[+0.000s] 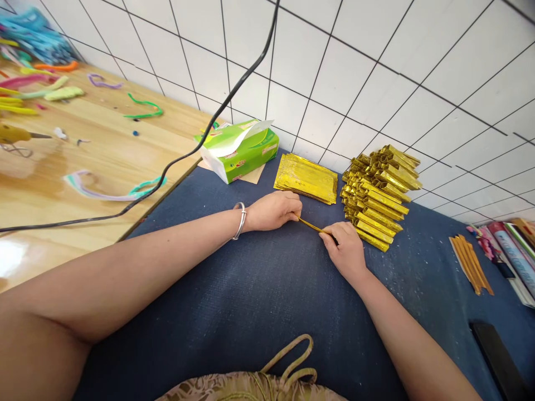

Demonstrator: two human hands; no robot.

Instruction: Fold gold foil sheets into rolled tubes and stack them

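Between my two hands stretches a narrow strip of gold foil paper (310, 224), seen nearly edge-on. My left hand (278, 210), with a silver bangle at the wrist, pinches its left end. The right end is pinched by my right hand (345, 249). Just behind my left hand lies a flat stack of gold foil paper sheets (307, 177). Beyond my right hand, a heap of folded gold paper strips (376, 195) is piled up against the wall.
A green tissue box (246, 156) stands at the back on the dark blue cloth (267, 301). A black cable (234, 92) crosses the left side. The wooden table (108, 139) carries pipe cleaners and a yellow glue gun (16, 135). Brown strips (471, 264) and a black object (499, 356) lie right.
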